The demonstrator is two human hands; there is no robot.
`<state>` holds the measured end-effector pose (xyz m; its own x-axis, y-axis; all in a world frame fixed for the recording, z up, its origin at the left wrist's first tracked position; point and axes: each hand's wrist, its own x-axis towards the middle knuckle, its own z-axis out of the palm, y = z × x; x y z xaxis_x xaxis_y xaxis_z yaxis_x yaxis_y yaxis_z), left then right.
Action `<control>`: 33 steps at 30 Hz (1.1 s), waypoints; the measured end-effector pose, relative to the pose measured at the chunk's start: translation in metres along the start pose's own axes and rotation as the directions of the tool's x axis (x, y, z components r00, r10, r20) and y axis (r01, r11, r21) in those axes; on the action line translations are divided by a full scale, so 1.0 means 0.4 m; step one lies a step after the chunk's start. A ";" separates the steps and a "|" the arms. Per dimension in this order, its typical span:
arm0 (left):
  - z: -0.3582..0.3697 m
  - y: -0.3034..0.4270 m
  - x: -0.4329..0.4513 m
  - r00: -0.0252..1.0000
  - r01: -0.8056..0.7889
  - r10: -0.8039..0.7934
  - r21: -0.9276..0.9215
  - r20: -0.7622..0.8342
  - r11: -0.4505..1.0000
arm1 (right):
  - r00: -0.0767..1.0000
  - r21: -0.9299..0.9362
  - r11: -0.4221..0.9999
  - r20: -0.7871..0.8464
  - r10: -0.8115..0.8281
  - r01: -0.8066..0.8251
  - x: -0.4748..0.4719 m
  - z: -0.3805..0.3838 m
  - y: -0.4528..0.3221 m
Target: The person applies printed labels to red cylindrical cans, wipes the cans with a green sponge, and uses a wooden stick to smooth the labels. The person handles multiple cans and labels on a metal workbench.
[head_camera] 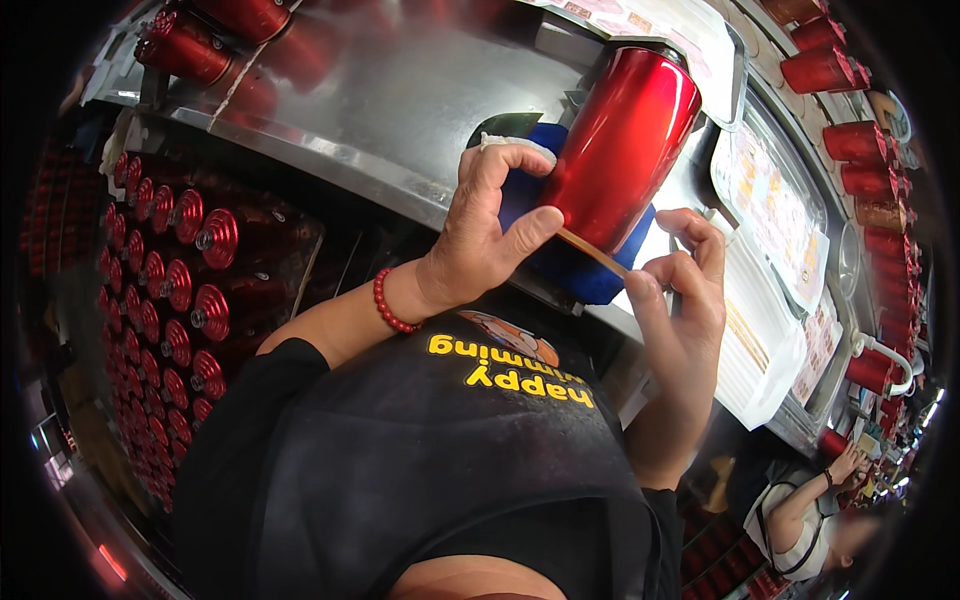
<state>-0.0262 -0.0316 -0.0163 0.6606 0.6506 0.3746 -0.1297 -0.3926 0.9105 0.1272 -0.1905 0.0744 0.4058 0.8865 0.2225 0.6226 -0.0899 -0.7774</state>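
Observation:
A glossy red metal cylinder [626, 142] lies on its side, tilted, on a blue cloth pad [592, 281] at the bench's near edge. Along its near rim runs a thin golden-brown strip [592, 251]. My left hand [491, 221] is at the cylinder's left side, its thumb on the strip's left end and its index finger curled near the red wall. My right hand [682, 289] pinches the strip's right end between thumb and finger. A red bead bracelet [388, 300] circles my left wrist. The cylinder's far end meets a dark metal holder.
A steel bench [420, 82] extends to the left, with red canisters [184, 49] at its far left. Stacked red vessels with stepped necks [176, 277] fill the lower left. White paper with brown strips [742, 337] and trays of printed sheets [772, 217] lie right. Another person [795, 517] works at lower right.

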 end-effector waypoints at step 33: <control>-0.057 0.003 -0.003 0.758 -0.651 0.595 0.348 0.267 0.674 | 0.976 0.131 0.967 0.038 0.215 -0.218 -0.041 0.002 0.114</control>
<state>-0.0440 -0.0183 -0.0116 0.6214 0.0860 0.7787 -0.2605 -0.9147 0.3090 0.1484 -0.2087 0.0346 0.5049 0.8627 0.0277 0.4258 -0.2210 -0.8774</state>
